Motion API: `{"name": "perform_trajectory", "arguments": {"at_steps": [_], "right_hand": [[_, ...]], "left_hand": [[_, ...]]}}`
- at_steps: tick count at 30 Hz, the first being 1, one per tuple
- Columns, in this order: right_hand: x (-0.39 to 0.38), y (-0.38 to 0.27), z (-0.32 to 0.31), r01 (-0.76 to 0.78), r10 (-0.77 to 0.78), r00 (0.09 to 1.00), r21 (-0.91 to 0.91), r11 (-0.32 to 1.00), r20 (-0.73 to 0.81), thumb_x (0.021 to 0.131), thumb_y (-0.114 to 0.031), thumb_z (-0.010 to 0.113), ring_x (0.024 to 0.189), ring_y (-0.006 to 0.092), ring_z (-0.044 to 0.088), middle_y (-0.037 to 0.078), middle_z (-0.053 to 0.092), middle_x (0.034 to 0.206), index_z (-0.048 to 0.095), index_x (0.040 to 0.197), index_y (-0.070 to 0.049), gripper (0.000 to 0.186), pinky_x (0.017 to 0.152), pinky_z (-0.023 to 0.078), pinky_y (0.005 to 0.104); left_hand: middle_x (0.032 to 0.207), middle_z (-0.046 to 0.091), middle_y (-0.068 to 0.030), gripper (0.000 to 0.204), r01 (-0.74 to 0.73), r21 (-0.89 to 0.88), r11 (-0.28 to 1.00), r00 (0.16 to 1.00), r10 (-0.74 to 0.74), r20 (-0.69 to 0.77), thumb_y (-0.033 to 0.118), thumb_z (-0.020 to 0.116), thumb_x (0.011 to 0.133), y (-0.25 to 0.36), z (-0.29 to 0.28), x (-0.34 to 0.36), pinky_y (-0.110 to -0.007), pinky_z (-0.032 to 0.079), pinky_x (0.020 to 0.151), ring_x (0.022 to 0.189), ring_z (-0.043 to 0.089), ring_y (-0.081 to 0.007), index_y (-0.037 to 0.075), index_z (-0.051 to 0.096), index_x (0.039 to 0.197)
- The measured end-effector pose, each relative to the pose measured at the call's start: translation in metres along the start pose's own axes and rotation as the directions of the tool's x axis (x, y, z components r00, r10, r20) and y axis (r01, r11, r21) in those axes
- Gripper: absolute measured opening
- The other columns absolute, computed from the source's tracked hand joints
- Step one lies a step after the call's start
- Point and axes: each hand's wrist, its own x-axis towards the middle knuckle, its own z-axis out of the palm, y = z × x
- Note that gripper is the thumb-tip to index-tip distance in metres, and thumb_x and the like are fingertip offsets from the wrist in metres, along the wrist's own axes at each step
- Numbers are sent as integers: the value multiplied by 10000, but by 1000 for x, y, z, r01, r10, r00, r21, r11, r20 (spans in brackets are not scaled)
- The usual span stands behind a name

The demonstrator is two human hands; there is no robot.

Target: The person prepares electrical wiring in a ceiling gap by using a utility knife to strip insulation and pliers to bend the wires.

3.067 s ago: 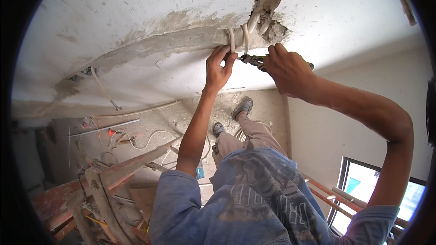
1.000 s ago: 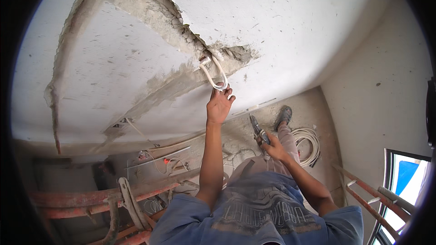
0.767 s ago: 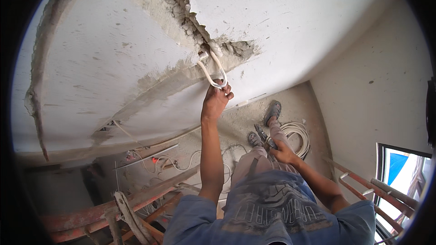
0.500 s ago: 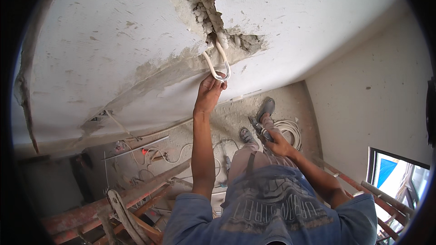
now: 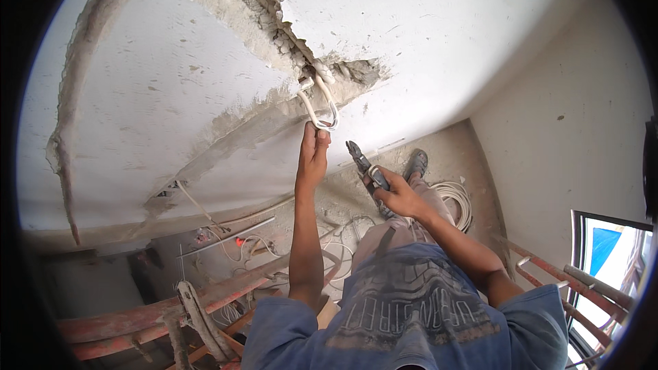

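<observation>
Two thick white cables (image 5: 327, 99) come out of a broken hole in the wall, and their bent ends meet in a loop. My left hand (image 5: 314, 150) pinches the bottom of that loop between thumb and fingers. In my right hand (image 5: 397, 195) is a pair of pliers (image 5: 359, 157) with dark jaws and grey-and-dark handles. The jaws point up toward the cables and stand apart from them, a little below and to the right. Whether the jaws are fully closed is hard to make out.
A rough chiselled channel (image 5: 284, 37) runs up the white wall (image 5: 185, 82) from the hole. Red scaffold rails (image 5: 130, 322) flank me at lower left and right. A coil of white cable (image 5: 460, 204) lies on the floor, with loose cables and debris. A window (image 5: 606, 253) is at right.
My right hand has raised the pliers from beside my leg, up and left toward the cables. My left hand still pinches the cable loop. The view has shifted slightly.
</observation>
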Motion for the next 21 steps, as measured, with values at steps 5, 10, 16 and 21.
{"name": "perform_trajectory", "arguments": {"at_steps": [5, 10, 16, 21], "right_hand": [[-1, -1, 8, -63, 62, 998, 86, 994, 18, 810, -22, 536, 768, 155, 508, 45, 510, 806, 548, 1112, -26, 303, 718, 435, 310], [-2, -7, 7, 61, -66, 997, -147, 987, -27, 776, -33, 539, 834, 258, 550, 133, 544, 889, 536, 1134, -6, 359, 765, 447, 369], [39, -4, 19, 281, -344, 926, -324, 903, -153, 745, -69, 555, 1023, 418, 565, 244, 575, 1116, 513, 1226, 19, 491, 905, 452, 452], [58, -9, 24, 348, -473, 862, -464, 814, -183, 741, -84, 557, 1130, 405, 537, 228, 554, 1250, 507, 1262, 8, 531, 982, 419, 453]], "left_hand": [[760, 381, 18, 304, -24, -70, 997, 996, 18, -87, 355, 402, 1058, 12, 8, -1, -251, 328, 641, 696, 343, -88, 77, 454, 944], [761, 381, 28, 253, 48, -246, 968, 996, -64, -57, 298, 418, 1056, 35, -2, 5, -227, 305, 619, 668, 336, -64, 73, 479, 959], [706, 378, 36, 279, 111, -187, 976, 991, -122, -47, 268, 438, 1045, 56, -10, 11, -226, 291, 592, 641, 325, -61, 75, 466, 846], [741, 404, 30, 222, 111, -104, 988, 994, -113, -14, 237, 433, 1038, 62, -16, 13, -219, 295, 595, 653, 342, -57, 47, 515, 957]]}}
